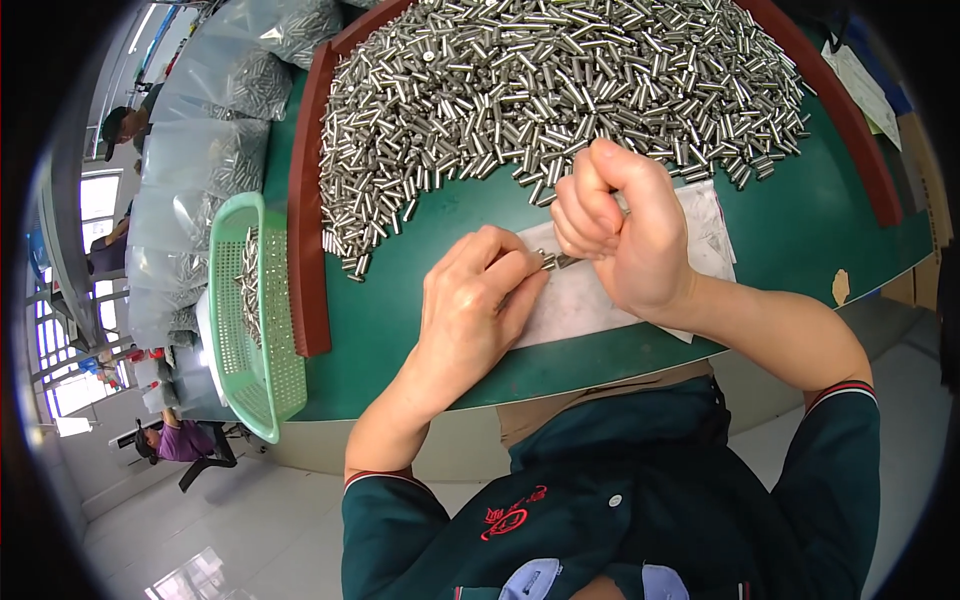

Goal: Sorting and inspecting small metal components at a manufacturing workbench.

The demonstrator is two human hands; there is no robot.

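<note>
A great heap of short shiny metal pins (560,90) covers the far part of the green tabletop. My left hand (475,295) is closed, its fingertips pinched at a few metal pins (547,259) over a whitish sheet (575,305). Just to the right of them, my right hand (630,225) is raised and curled into a fist, its thumb side up. What lies inside that fist, if anything, is hidden by the fingers. Part of the gap between the hands is taken up by the pins' ends.
Dark red rails (310,230) border the heap at left and right. A light green perforated basket (280,370) with some pins stands at the table's left edge. Beyond it are several clear plastic bags (190,160) of metal parts. A person in purple (188,440) sits further left.
</note>
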